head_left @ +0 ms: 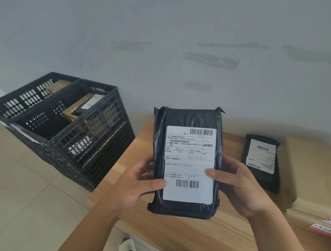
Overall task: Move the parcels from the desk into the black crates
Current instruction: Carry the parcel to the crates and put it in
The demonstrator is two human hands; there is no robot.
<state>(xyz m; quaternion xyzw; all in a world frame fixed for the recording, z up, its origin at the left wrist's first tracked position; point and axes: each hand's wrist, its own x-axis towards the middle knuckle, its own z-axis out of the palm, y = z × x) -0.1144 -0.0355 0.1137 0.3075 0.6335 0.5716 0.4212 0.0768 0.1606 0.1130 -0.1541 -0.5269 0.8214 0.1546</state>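
Left of the surface (200,240), the nearer black crate (98,139) stands open-topped, but a brown box (79,107) with a dark parcel on it fills much of its inside. Bare floor (12,191) lies in front of that crate. Right of the crate, on the surface, a black parcel (262,161) and stacked cardboard boxes (315,176) block the far end.

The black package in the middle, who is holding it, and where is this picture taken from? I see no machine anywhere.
There is no machine here. A person wears a camera on the head, looking down at their own hands. The left hand and right hand grip a black parcel with a white shipping label, held above a wooden desk. Another black parcel lies on the desk beside cardboard boxes. To the left stand black crates, already holding some parcels.
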